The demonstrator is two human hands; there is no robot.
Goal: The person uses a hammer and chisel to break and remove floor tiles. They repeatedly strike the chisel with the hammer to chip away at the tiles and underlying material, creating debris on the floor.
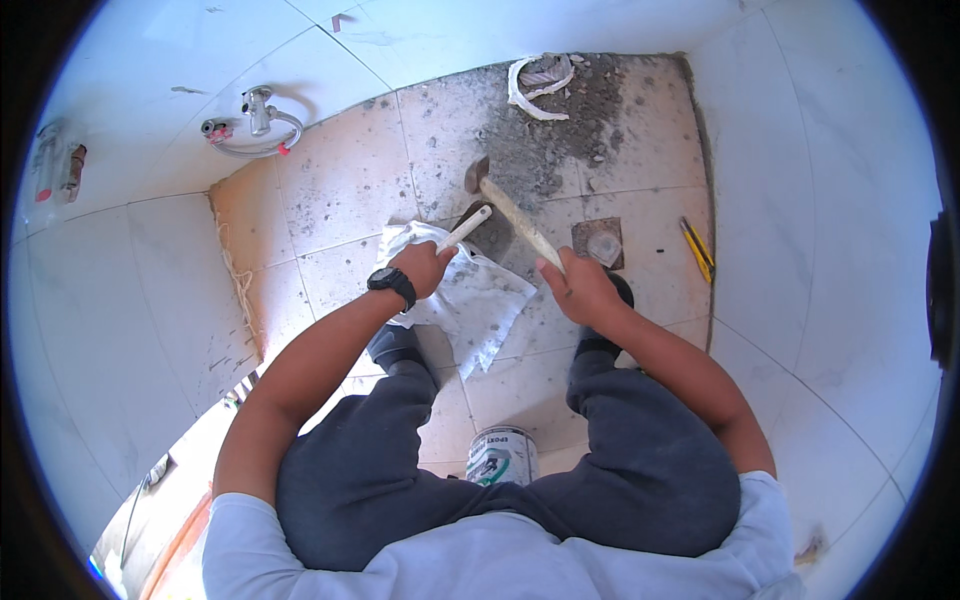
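My right hand (583,287) grips the light wooden handle of a hammer (515,218). The hammer's rusty head points up and to the left, above the tiled floor. In my left hand (424,268) is a tool with a white handle (467,228), a hole showing near its upper end. The rest of that tool is hidden by my fist, so its kind cannot be made out. Its upper end lies just left of the hammer handle. Below my left hand, a dirty white cloth (485,300) is spread on the floor between my feet.
Grey rubble (600,110) with a broken white ring (520,90) lies against the far wall. A square drain (600,245) and a yellow utility knife (698,250) are to the right. A can (503,455) stands between my legs; a tap valve (260,110) juts from the left wall.
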